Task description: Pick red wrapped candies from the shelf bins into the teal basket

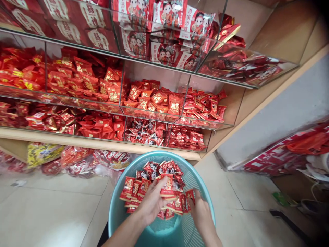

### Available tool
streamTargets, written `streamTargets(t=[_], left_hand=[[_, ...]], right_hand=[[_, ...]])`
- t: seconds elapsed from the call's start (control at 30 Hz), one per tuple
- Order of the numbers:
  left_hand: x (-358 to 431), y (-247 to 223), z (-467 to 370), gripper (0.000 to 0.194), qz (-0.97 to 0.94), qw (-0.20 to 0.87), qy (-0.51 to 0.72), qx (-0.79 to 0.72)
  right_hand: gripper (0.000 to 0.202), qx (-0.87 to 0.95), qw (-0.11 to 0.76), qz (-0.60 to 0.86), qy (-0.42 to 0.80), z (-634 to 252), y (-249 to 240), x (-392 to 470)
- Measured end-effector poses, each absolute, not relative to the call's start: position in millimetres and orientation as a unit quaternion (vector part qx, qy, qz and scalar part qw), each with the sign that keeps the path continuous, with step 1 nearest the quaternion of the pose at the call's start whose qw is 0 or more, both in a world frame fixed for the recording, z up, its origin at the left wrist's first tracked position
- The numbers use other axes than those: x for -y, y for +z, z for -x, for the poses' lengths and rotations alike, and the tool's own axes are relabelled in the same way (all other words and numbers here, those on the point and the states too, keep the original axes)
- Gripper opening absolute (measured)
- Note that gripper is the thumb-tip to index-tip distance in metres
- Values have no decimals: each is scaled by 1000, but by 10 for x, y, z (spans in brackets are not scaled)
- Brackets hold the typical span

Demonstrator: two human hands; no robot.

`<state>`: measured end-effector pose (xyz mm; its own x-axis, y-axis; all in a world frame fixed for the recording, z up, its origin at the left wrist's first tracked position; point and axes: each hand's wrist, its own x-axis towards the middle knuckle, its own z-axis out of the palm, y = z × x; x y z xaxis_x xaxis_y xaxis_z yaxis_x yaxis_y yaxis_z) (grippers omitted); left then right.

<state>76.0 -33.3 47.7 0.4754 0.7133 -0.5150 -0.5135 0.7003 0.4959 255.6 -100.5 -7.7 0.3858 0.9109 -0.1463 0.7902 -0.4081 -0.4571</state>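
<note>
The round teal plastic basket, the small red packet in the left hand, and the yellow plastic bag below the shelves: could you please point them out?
Round teal plastic basket (160, 153): head view, far rim.
Small red packet (168, 188): head view, printed front.
Yellow plastic bag (42, 155): head view, visible front.

The teal basket (110, 209) is cropped at six o'clock; the display shelf (51, 138), at nine. Small print blurs on the held packet (169, 188).

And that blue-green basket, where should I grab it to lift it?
Probably hold the basket by its rim, at the left and right sides, coming from above. The round top edge gives something to curl around, and both sides have floor beside them, while the far edge looks close to the shelf.
</note>
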Motion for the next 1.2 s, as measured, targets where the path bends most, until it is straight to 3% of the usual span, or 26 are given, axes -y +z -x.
streamTargets(t=[0.27,0.47,0.7,0.8,1.03,1.2], left_hand=[[319,459,-745,30,-134,849,362,-361],[331,467,-743,27,-126,843,362,-378],[344,483,-758,26,-126,843,359,-381],[348,495,-779,26,-125,848,356,-372],[432,401,-840,26,-133,856,360,-346],[550,345,-905,28,-156,864,348,-329]], right_hand=[[19,515,95,828,202,-2477,-81,996],[23,513,22,835,200,-2426,-6,970],[32,507,20,847,158,-2499,233,1011],[30,527,97,826,173,-2527,245,1031],[41,442,433,684,386,-2269,294,969],[49,454,452,673,369,-2082,321,946]])
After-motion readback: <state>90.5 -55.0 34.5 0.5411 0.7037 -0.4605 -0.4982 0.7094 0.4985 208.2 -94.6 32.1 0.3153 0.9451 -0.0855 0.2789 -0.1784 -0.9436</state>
